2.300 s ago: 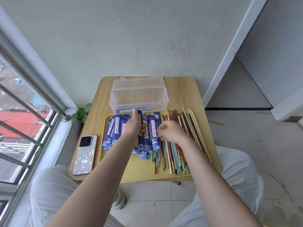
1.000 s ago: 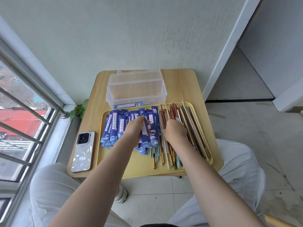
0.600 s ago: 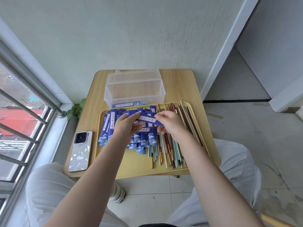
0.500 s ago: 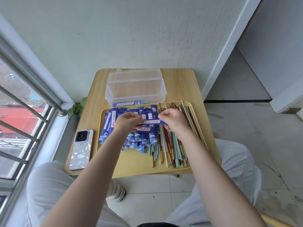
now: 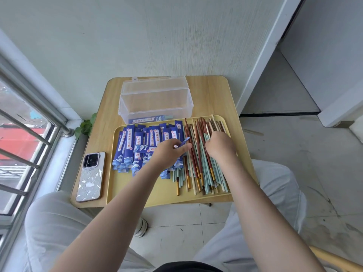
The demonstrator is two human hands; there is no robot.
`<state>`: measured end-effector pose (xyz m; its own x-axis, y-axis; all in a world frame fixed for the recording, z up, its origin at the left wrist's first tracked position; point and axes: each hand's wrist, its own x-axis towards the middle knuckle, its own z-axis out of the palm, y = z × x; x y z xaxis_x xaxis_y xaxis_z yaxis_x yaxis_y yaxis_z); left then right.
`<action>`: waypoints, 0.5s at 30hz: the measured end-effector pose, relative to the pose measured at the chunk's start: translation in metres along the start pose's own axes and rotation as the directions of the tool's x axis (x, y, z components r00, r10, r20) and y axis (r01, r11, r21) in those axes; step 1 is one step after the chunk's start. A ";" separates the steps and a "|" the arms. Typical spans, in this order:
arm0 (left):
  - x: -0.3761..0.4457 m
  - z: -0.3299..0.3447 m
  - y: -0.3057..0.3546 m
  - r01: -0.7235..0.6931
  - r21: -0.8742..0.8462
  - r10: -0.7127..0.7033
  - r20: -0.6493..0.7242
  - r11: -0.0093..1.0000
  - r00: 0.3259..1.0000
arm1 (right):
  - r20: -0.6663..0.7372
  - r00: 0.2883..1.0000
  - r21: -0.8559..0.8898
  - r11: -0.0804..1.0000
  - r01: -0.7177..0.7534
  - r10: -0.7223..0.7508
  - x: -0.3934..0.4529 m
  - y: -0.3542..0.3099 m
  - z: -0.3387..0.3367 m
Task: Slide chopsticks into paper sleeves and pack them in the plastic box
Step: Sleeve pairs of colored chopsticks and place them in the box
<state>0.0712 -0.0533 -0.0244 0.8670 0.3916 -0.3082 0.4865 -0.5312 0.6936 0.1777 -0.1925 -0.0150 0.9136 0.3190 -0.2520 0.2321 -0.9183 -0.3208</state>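
A yellow tray (image 5: 137, 193) holds a pile of blue paper sleeves (image 5: 130, 146) on its left and loose red, teal and wooden chopsticks (image 5: 198, 165) on its right. My left hand (image 5: 169, 153) pinches one blue sleeve (image 5: 185, 140), whose end sticks out toward the chopsticks. My right hand (image 5: 220, 146) rests palm down on the chopstick pile with its fingertips hidden among the sticks. Behind the tray stands the clear plastic box (image 5: 155, 101), lid open, with one sleeved pair (image 5: 149, 119) lying at its front wall.
A phone (image 5: 90, 176) lies left of the tray on the small wooden table (image 5: 212, 95). The wall is just behind the table, window bars (image 5: 29, 134) and a small plant (image 5: 86, 124) to the left. My knees sit under the table's near edge.
My right hand let go of the sleeve both hands held and moved right onto the chopsticks. My left hand keeps the sleeve and has shifted slightly right.
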 end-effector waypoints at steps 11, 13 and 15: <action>0.012 0.039 0.014 0.077 0.101 -0.079 0.007 0.992 0.997 | 0.116 0.993 -0.009 1.000 -0.023 0.024 0.003 -0.004 0.016; 0.012 0.040 0.017 0.094 0.114 -0.095 0.004 0.989 0.995 | 0.121 0.992 0.021 0.999 -0.036 0.033 0.006 -0.002 0.018; 0.014 0.041 0.017 0.110 0.111 -0.111 0.003 0.988 0.994 | 0.131 0.991 0.056 0.997 -0.045 0.037 0.008 0.000 0.019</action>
<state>0.0961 -0.0875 -0.0436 0.8077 0.4462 -0.3853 0.5882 -0.5651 0.5786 0.1789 -0.1854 -0.0349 0.8698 0.3128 -0.3816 0.1721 -0.9171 -0.3597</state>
